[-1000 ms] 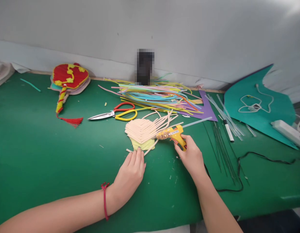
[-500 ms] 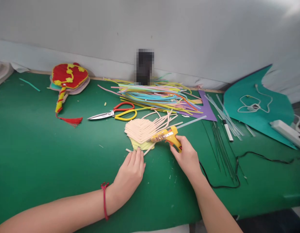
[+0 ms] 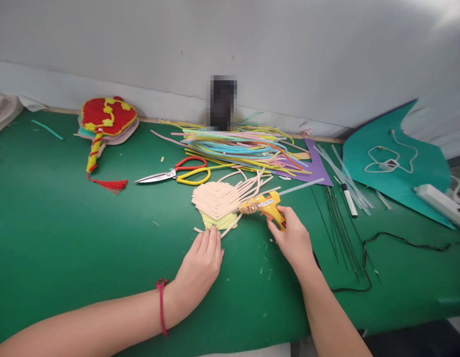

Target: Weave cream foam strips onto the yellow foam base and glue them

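A heart-shaped piece woven from peach strips [image 3: 217, 199] lies on a yellow backing [image 3: 219, 221] on the green table [image 3: 66, 228]. My left hand [image 3: 199, 265] rests flat with fingers stretched out, its fingertips pressing the near edge of the piece. My right hand [image 3: 294, 239] is closed round the handle of a yellow glue gun [image 3: 266, 204]. The gun's nozzle touches the right edge of the woven piece, and a clear glue stick [image 3: 300, 187] juts from its back.
Red-and-yellow scissors [image 3: 178, 174] lie behind the piece, with a pile of coloured strips [image 3: 245, 147] beyond. A red fan with a tassel [image 3: 105, 119] sits far left. Thin sticks [image 3: 341, 223], a marker [image 3: 351, 202], a black cord [image 3: 367, 258], teal felt [image 3: 397, 158] and a power strip [image 3: 441, 203] lie right.
My right hand drew the glue gun left along the piece, then back right to about where it began. My left hand has stayed put.
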{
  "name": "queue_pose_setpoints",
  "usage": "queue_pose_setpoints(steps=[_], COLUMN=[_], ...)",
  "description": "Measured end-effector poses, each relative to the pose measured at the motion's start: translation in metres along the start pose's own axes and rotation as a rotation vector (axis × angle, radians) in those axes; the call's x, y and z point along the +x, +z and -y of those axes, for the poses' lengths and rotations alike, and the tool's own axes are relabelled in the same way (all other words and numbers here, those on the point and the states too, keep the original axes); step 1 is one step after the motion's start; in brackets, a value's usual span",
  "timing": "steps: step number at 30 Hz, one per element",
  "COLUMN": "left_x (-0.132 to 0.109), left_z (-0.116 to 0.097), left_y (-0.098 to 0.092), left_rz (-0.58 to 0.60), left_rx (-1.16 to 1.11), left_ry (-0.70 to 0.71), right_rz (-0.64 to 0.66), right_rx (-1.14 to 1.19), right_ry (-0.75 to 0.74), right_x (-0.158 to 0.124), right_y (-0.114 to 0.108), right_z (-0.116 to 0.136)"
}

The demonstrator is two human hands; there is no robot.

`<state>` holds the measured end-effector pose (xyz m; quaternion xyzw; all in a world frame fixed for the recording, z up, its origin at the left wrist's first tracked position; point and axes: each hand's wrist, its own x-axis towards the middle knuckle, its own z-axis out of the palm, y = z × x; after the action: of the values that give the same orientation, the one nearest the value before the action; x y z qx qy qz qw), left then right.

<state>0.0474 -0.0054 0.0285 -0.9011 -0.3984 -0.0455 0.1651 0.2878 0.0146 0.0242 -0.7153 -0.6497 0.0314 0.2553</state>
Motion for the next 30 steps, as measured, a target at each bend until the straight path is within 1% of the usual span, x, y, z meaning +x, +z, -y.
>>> queue_pose_setpoints(steps=[11,16,21,24,26,28,30], left_x=[0.0,-0.002,-0.004,-0.004,-0.004,-0.005,-0.007], left_z=[0.0,-0.001,-0.001,0.0,0.0,-0.001,-0.003], left_y=[-0.001,0.001,0.0,-0.003,-0.005,-0.005,-0.004], left_rz=[0.013,0.027,0.086,0.101,0.098,0.101,0.105], left_rx=[0.043,0.017,-0.034,-0.027,-0.027,-0.041,-0.045], left_ry=[0.013,0.009,0.008,0.0,-0.046,-0.092,-0.107], right_rz=[0.002,-0.003,-0.022,-0.058,-0.11,-0.171,-0.213], right_rx=[-0.01,-0.03,-0.023,-0.016,0.002,0.023,0.024], right_ry=[0.049,0.072,0.076,0.143,0.186,0.176,0.112], right_x=[0.001,0.001,0.002,0.005,0.005,0.004,0.001], right_y=[-0.002,-0.003,-0.003,-0.004,-0.003,-0.002,0.002], right_z=[-0.001,-0.001,-0.003,-0.005,-0.005,0.0,0.011])
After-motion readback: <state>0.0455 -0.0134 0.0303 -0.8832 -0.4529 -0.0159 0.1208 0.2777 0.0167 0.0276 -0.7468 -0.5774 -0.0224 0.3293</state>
